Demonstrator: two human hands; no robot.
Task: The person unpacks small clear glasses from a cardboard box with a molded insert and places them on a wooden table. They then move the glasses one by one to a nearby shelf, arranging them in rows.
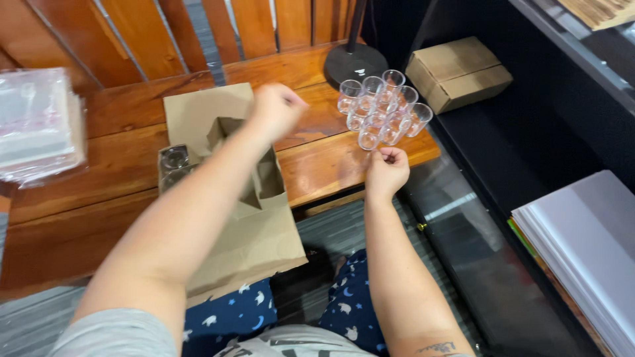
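A: What is the risk here?
B: The clear cups [380, 109] stand tightly bunched near the counter [317, 162] edge; the right hand [387, 168], fingers curled and holding nothing, sits just beside them and could topple one.
A: And the left hand [276, 109]?
B: Clenched, seemingly empty, above the open cardboard box [258, 178]; two glasses [174, 165] stand beside it.

left arm stretched forward and across, left hand [276, 109] raised, curled into a loose fist, slightly blurred. right arm extended straight ahead, right hand [387, 170] lower, palm down, fingers [390, 153] curled in, tattoo near the right elbow.
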